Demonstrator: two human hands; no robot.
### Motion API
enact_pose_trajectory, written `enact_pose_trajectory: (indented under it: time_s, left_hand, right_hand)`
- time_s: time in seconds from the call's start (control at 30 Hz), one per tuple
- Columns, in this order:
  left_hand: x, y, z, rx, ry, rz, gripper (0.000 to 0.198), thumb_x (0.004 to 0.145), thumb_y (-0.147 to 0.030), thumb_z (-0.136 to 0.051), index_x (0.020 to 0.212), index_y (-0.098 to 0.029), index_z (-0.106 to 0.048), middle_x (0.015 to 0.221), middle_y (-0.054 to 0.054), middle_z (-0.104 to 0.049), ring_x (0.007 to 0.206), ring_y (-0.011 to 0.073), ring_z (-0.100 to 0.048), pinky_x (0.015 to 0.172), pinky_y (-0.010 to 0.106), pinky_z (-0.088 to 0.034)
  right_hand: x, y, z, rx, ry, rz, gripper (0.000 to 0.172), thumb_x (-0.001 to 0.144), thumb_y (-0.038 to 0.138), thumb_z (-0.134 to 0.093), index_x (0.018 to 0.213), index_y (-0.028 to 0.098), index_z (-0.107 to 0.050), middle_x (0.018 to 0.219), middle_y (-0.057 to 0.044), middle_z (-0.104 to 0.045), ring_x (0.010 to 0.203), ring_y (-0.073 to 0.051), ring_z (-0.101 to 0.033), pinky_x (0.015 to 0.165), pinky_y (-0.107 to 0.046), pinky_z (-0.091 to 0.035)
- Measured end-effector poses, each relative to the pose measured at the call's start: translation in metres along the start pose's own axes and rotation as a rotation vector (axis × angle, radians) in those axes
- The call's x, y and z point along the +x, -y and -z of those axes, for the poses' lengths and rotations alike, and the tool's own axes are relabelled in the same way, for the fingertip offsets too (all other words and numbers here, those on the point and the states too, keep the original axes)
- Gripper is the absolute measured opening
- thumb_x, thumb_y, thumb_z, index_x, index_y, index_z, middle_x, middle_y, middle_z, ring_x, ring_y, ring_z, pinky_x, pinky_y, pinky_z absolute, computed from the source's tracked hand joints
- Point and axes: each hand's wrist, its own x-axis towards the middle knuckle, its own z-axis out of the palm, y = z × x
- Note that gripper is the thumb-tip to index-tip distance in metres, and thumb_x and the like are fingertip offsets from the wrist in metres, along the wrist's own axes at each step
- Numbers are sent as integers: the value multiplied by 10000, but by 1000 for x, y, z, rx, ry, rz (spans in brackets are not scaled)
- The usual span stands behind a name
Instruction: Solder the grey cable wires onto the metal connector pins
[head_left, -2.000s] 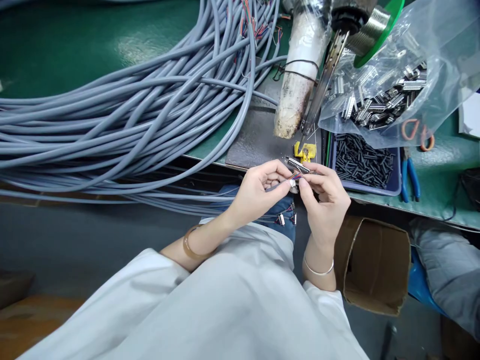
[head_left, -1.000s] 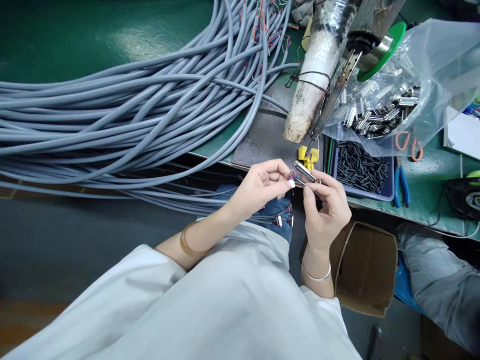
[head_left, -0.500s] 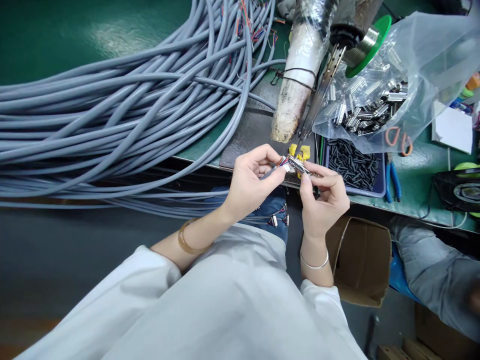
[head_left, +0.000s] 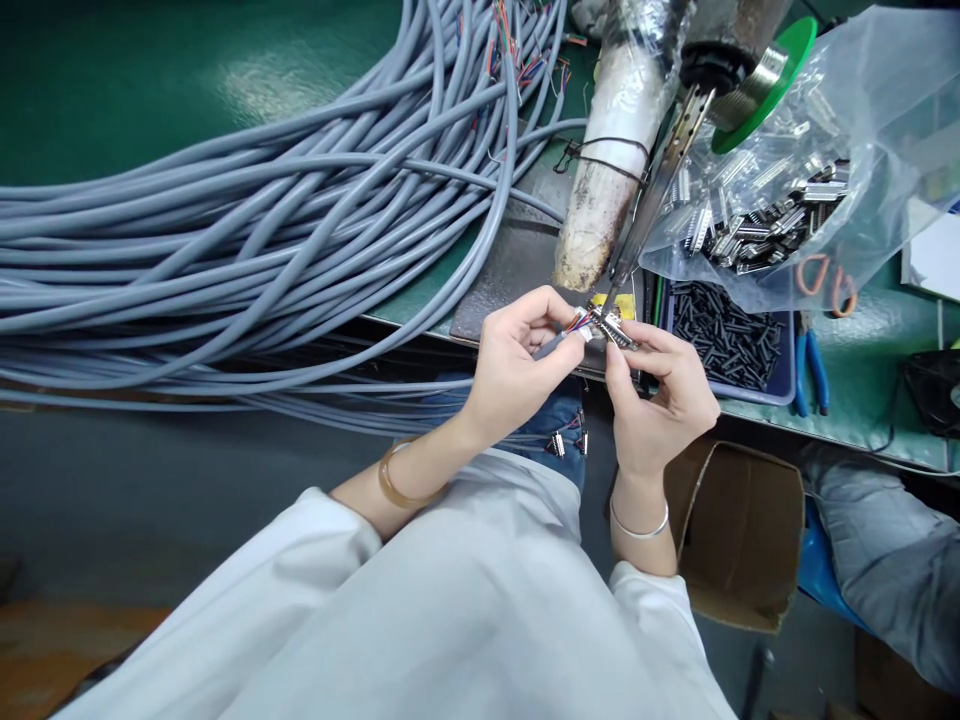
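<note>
Green tabletop (head_left: 150,90) stretches before you. Your left hand (head_left: 523,355) pinches a cable (head_left: 551,345) by its coloured wires (head_left: 576,322); your right hand (head_left: 664,395) grips the connector (head_left: 616,334). It lies between both hands, long axis slanting toward the right one, its left end near the tip of the iron (head_left: 657,190).

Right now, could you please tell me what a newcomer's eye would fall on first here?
Probably the heap of gray cables comes first, sweeping across the green bench at left. Near centre, the left hand holds a cable and the right hand a connector, by the soldering iron.
</note>
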Motion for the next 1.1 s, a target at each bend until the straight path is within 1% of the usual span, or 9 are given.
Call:
enact_pose_trajectory:
  time_s: [0.17,0.4,0.5,0.6,0.67,0.73,0.83,0.93,1.1]
  left_hand:
    - [2,-2,0,24,-17,-29,119,747,-130,-693,710,-170,-587,709,-27,-570,590,61,-500,538,171,-403]
    - [0,0,2,25,11,51,113,724,-142,-697,693,-166,-591,691,-27,-575,577,61,-498,531,168,-410]
    - [-1,-1,3,19,11,71,112,716,-150,-714,705,-164,-603,701,-22,-590,574,59,-505,522,166,-401]
    - [-1,-2,4,8,22,77,115,720,-147,-726,727,-160,-612,687,-28,-584,526,43,-469,477,162,-353]
    - [-1,-2,4,10,15,68,114,736,-153,-726,739,-160,-612,686,-31,-578,499,34,-440,453,162,-325]
    - [-1,-2,3,28,-7,46,118,743,-159,-726,740,-163,-608,691,-31,-577,501,35,-438,454,163,-331]
    - [-1,-2,0,73,-35,4,130,738,-150,-715,714,-168,-588,677,-33,-563,520,44,-447,474,165,-352]
    - [-1,-2,-1,109,-40,-29,132,743,-134,-688,695,-170,-569,664,-39,-543,523,46,-436,484,167,-357]
    - [1,-1,-1,128,-42,-47,128,748,-128,-669,692,-169,-561,662,-43,-537,521,45,-429,488,168,-366]
  right_hand:
    - [2,1,0,-2,-21,46,157,827,86,-762,842,228,-695,1014,-3,-786,916,-175,-766,810,-341,-653]
    - [-5,-3,2,-25,16,140,198,817,60,-752,870,228,-661,1038,-16,-792,931,-167,-768,807,-314,-658]
    - [-5,-2,2,-6,5,100,186,828,68,-739,850,226,-644,1023,-15,-789,917,-162,-763,798,-314,-650]
    - [-4,0,1,56,14,-13,170,843,93,-731,807,220,-622,994,-16,-782,905,-161,-753,772,-315,-636]
    - [-3,2,0,78,26,-61,171,853,110,-727,787,218,-612,971,-13,-776,896,-162,-748,764,-319,-626]
    - [-2,3,0,65,29,-55,171,855,113,-727,780,216,-614,953,-9,-773,885,-160,-745,773,-325,-620]
    - [-1,4,-1,22,19,-2,166,850,103,-735,787,218,-633,940,-2,-771,877,-156,-740,780,-324,-616]
    - [0,2,-1,4,13,25,157,843,97,-746,805,218,-653,945,-6,-773,889,-157,-739,777,-321,-619]
    - [0,-1,-3,2,16,28,147,839,93,-756,817,214,-674,955,-12,-772,894,-155,-735,790,-320,-624]
